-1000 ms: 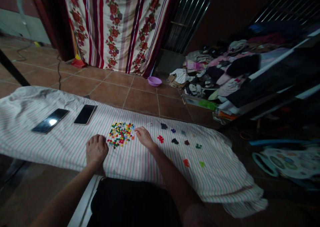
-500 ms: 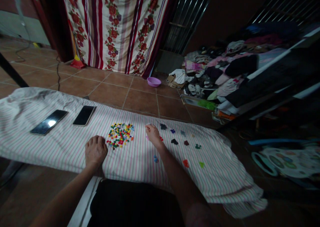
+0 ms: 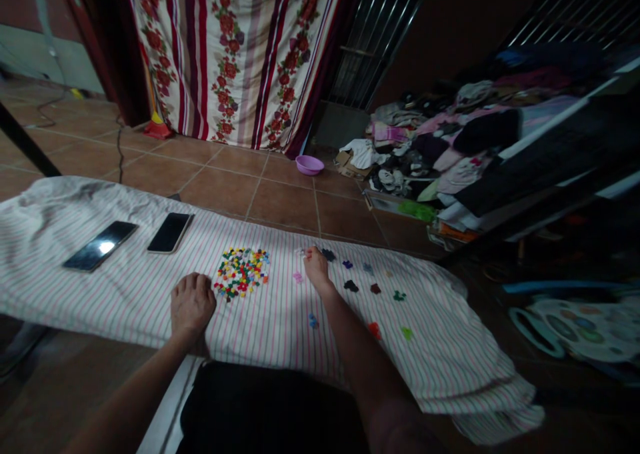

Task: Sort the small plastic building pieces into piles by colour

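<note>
1. Part-done, by the look; mixed pile of small pieces point(image 3: 242, 273) left on striped cloth point(image 3: 260, 334), too many to count
2. Twelve single-colour clusters point(image 3: 351, 285) counted; right forearm point(image 3: 357, 341) may hide more
3. Two phones point(image 3: 171, 233)
4. Left hand point(image 3: 193, 303) flat beside pile; right hand point(image 3: 315, 267) bunched at white cluster point(image 3: 300, 252), grip unclear

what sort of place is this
Probably a room in a home: a floral curtain hangs to the tiled floor, clothes and other things lie in a heap, and a purple basin sits on the floor.
</note>
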A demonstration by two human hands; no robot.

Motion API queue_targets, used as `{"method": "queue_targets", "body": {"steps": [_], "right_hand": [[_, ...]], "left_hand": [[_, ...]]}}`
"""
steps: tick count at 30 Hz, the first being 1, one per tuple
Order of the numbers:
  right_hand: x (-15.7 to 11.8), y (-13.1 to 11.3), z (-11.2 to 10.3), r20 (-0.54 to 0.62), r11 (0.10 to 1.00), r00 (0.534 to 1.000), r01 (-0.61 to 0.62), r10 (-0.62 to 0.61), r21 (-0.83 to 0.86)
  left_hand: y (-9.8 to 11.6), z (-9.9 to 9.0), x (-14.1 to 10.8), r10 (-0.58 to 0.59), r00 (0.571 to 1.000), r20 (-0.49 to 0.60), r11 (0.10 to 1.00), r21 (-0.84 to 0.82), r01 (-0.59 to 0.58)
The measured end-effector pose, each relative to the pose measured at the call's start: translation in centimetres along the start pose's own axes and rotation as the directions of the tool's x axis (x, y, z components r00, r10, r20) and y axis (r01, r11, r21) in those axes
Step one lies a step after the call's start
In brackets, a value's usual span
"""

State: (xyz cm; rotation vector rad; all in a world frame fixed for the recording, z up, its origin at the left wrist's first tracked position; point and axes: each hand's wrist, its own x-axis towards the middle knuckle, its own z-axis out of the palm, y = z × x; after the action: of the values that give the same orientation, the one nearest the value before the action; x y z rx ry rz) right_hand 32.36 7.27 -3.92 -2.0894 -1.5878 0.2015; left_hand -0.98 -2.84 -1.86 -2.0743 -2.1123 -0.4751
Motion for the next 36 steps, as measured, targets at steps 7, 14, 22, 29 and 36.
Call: {"method": "queue_targets", "body": {"steps": [7, 14, 22, 29, 36], "right_hand": [[0.6, -0.2, 0.5, 0.001, 0.998, 0.998, 0.059, -0.059, 0.020], [-0.2, -0.2, 0.3, -0.016, 0.995, 0.995, 0.098, -0.098, 0.010], [-0.2, 0.2, 0.5, -0.053, 0.984, 0.985, 0.168, -0.165, 0.062], [-1.4, -0.9, 0.3, -0.052, 0.973, 0.977, 0.212, -0.208, 0.095], [-2.8, -3.6, 0.5, 0.078, 0.925, 0.928, 0.352, -0.365, 0.142]], "left_hand": [[-0.1, 0.1, 0.0, -0.001, 1.000, -0.007, 1.000, -0.016, 0.000], [0.0, 0.1, 0.0, 0.002, 1.000, -0.002, 1.000, 0.003, -0.002], [-0.1, 0.2, 0.0, 0.000, 1.000, -0.004, 1.000, -0.004, 0.000], [-0.2, 0.2, 0.0, 0.003, 1.000, -0.003, 1.000, -0.005, -0.003], [-0.2, 0.2, 0.0, 0.002, 1.000, -0.003, 1.000, -0.003, -0.002]]}}
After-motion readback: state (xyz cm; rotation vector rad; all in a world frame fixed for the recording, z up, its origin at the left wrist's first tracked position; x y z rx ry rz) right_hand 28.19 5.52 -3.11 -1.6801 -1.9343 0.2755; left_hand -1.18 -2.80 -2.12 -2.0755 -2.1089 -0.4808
